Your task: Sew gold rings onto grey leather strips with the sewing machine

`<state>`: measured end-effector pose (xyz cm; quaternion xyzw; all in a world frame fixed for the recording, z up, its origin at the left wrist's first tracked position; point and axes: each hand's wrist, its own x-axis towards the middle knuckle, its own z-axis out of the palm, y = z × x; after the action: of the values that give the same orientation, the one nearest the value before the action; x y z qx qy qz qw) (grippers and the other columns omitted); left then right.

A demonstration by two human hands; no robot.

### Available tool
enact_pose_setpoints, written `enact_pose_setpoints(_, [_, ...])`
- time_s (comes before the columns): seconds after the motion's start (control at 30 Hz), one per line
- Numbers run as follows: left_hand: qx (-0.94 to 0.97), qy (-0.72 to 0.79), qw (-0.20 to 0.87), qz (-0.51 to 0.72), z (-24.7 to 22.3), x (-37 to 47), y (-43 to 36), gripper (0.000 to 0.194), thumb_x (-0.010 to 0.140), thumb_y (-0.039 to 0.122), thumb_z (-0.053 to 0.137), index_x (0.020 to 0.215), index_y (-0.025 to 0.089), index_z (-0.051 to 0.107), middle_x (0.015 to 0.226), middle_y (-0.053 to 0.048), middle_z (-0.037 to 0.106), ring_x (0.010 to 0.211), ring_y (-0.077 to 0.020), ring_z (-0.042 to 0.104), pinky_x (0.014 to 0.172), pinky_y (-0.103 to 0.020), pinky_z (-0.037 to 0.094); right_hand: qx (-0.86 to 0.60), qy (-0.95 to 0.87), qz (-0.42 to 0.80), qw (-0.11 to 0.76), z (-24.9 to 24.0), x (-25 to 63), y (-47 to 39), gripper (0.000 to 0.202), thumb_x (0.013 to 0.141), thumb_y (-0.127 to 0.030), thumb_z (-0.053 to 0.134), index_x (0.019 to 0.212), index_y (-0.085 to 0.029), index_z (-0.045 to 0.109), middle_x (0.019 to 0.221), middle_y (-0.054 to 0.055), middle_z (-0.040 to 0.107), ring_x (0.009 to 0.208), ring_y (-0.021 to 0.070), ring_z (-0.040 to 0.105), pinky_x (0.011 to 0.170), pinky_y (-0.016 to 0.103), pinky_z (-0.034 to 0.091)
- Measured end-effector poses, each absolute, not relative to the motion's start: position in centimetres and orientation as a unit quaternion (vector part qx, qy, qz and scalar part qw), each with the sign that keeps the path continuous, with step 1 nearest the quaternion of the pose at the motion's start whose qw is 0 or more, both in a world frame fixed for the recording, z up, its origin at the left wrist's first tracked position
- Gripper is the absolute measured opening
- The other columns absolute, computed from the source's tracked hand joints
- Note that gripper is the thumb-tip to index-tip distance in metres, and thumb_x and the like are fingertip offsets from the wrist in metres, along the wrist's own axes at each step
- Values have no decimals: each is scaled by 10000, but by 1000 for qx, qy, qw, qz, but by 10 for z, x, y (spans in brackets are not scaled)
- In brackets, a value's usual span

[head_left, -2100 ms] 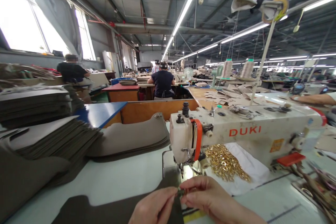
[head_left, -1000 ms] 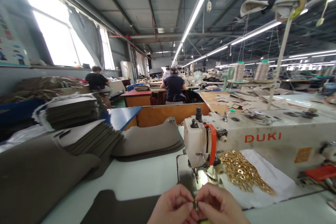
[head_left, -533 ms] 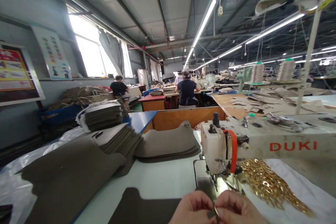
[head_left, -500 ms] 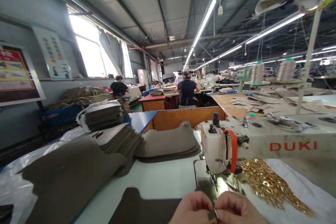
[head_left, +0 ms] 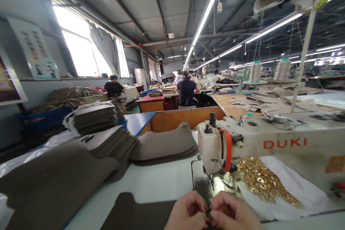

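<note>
In front of the sewing machine [head_left: 215, 143], my left hand [head_left: 187, 210] and my right hand [head_left: 233, 211] meet fingertip to fingertip. Between their pinched fingers is a small dark fabric strip [head_left: 207, 212], with what looks like the edge of a gold metal ring at the right fingertips; the fingers hide most of both. A dark grey-brown cut panel [head_left: 137, 212] lies flat on the table by my left hand. To the right of my hands, a heap of gold metal rings [head_left: 265, 179] lies on a white cloth [head_left: 302, 187] under the machine's arm.
A stack of cut panels [head_left: 164, 143] lies beyond the table's middle, with more stacked panels [head_left: 113, 142] and a large loose panel [head_left: 56, 179] at left. Thread cones [head_left: 255, 72] stand behind the machine. A seated person [head_left: 186, 90] works ahead, another [head_left: 115, 88] farther left.
The view has swung a little to the right, so most things appear shifted left. My hands remain pinched together, with the fingers now covering more of the small piece.
</note>
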<state>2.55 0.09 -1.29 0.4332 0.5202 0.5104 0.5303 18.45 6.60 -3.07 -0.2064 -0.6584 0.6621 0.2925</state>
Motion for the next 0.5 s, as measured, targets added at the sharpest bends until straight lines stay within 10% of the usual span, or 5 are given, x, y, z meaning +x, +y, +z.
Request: enact_pose_setpoints(0.5, [427, 475, 506, 580, -8, 28, 0, 210, 597, 213, 809, 684, 169, 622, 658, 31, 651, 644, -121, 621, 648, -222, 484, -238, -700, 529, 416, -27, 187, 62, 89, 757, -178, 634, 683, -170, 585, 722, 14, 640, 603, 125, 576, 558, 215, 430])
